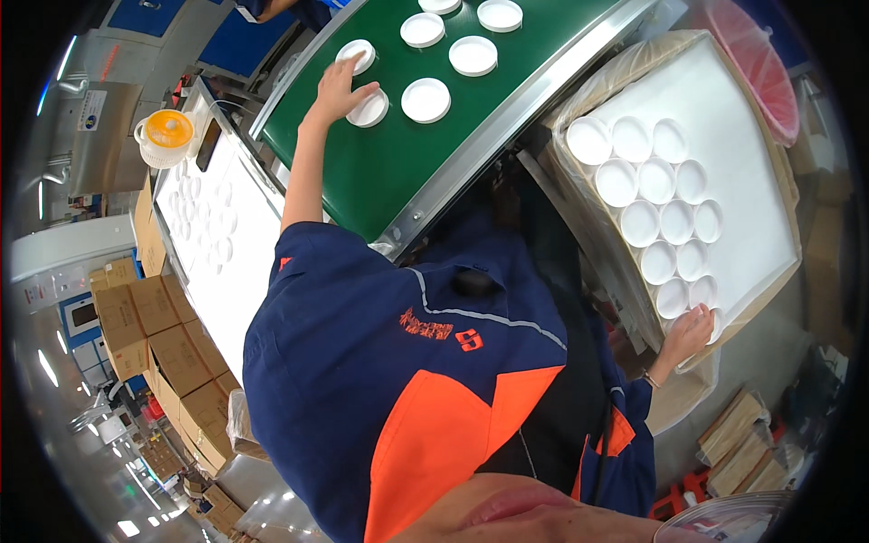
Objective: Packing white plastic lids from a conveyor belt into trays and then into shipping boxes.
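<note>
Several shallow white round lids lie spread over the green conveyor belt (348, 185). My left hand (335, 93) reaches over the belt, fingers stretched and thumb apart. Its fingertips touch the rim of one white lid (360, 54), while the thumb lies by a second lid (369, 110). On my right, rows of similar white lids (656, 181) rest on a white sheet (756, 208) in a carton lined with clear plastic. At the near end of these rows, my right hand (690, 335) has its fingers closed on the edge of a white lid (716, 328), which it partly hides.
The belt's metal side rail (507, 127) runs between me and the belt. At left, a bright white table (213, 281) carries more round pieces and a white tub with an orange lid (168, 129). Stacked cardboard boxes (172, 339) stand beyond. A pink bag (751, 68) hangs behind the carton.
</note>
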Demonstrator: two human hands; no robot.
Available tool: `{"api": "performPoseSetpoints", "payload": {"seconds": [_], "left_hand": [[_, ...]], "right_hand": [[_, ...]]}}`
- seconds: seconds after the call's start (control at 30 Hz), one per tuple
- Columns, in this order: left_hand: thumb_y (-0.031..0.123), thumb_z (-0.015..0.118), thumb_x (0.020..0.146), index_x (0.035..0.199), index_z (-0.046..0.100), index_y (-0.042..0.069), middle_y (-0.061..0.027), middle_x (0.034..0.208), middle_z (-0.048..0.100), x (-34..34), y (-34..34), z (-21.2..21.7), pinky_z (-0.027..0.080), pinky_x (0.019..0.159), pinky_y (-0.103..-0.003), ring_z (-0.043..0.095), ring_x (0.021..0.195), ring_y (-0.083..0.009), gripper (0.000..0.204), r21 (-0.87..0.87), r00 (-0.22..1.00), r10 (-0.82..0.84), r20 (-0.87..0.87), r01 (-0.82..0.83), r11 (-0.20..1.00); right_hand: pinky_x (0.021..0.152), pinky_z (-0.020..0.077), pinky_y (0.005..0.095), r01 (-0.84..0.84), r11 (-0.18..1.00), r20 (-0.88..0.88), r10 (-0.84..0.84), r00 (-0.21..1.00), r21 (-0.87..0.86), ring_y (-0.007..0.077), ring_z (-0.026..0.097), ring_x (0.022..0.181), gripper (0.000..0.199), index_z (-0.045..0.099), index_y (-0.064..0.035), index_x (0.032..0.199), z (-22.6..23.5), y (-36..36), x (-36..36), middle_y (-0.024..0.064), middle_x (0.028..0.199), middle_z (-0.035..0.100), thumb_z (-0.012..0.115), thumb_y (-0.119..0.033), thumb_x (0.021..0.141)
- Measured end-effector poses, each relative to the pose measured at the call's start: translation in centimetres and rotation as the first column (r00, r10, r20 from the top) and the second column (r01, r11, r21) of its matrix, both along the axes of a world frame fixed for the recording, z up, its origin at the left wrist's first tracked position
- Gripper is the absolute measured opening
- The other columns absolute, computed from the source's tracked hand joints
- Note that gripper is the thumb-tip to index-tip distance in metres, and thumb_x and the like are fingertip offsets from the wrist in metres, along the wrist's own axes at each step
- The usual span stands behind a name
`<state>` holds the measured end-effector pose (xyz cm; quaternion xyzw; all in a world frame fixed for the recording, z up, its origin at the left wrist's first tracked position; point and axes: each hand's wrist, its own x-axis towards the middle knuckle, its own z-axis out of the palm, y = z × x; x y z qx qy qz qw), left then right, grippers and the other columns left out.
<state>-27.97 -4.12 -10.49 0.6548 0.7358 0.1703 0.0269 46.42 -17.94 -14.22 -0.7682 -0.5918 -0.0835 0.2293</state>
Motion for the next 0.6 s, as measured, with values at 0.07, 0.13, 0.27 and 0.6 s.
{"api": "performPoseSetpoints", "payload": {"seconds": [0.07, 0.13, 0.27, 0.6], "left_hand": [[0.033, 0.073, 0.077, 0.135, 0.048, 0.013, -0.0162, 0.125, 0.052, 0.5, -0.2, 1.7, 0.042, 0.098, -0.034, 0.053, 0.113, -0.0284, 0.067, -0.076, 0.990, -0.131, 0.046, 0.135, 0.988], [0.028, 0.075, 0.075, 0.133, 0.050, 0.012, -0.0140, 0.113, 0.057, -1.2, -0.9, 1.6, 0.044, 0.092, -0.034, 0.056, 0.103, -0.0269, 0.065, -0.044, 0.984, -0.175, 0.041, 0.177, 0.983], [0.008, 0.070, 0.078, 0.124, 0.055, 0.016, -0.0058, 0.074, 0.059, 0.5, -0.6, 1.6, 0.044, 0.084, -0.038, 0.060, 0.076, -0.0226, 0.049, -0.050, 0.947, -0.277, 0.164, 0.288, 0.956], [0.003, 0.062, 0.082, 0.106, 0.057, 0.011, -0.0100, 0.098, 0.056, 7.3, -4.0, 3.6, 0.044, 0.085, -0.040, 0.057, 0.092, -0.0288, 0.026, -0.240, 0.877, -0.475, -0.074, 0.447, 0.862]], "right_hand": [[0.102, 0.0336, 0.0451, 0.003, 1.000, -0.010, -0.003, 1.000, -0.006, 0.0364, 0.046, 0.122, 0.035, 0.061, -0.0022, 0.114, 0.3, 0.0, -0.4, 0.0209, 0.129, 0.052, 0.046, -0.029, 0.097], [0.102, 0.0336, 0.0451, 0.002, 1.000, -0.023, -0.002, 1.000, -0.009, 0.0364, 0.046, 0.122, 0.035, 0.061, -0.0021, 0.114, 0.6, 0.2, -0.6, 0.0208, 0.129, 0.053, 0.046, -0.029, 0.097], [0.101, 0.0342, 0.0458, -0.001, 1.000, -0.003, 0.001, 1.000, -0.016, 0.0366, 0.047, 0.121, 0.036, 0.060, -0.0021, 0.114, 0.4, 0.2, -0.2, 0.0210, 0.127, 0.053, 0.046, -0.030, 0.097], [0.099, 0.0356, 0.0466, -0.013, 1.000, 0.029, 0.013, 0.999, 0.015, 0.0368, 0.049, 0.119, 0.036, 0.062, -0.0008, 0.111, 0.0, 0.5, 0.2, 0.0216, 0.123, 0.055, 0.046, -0.030, 0.097]]}}
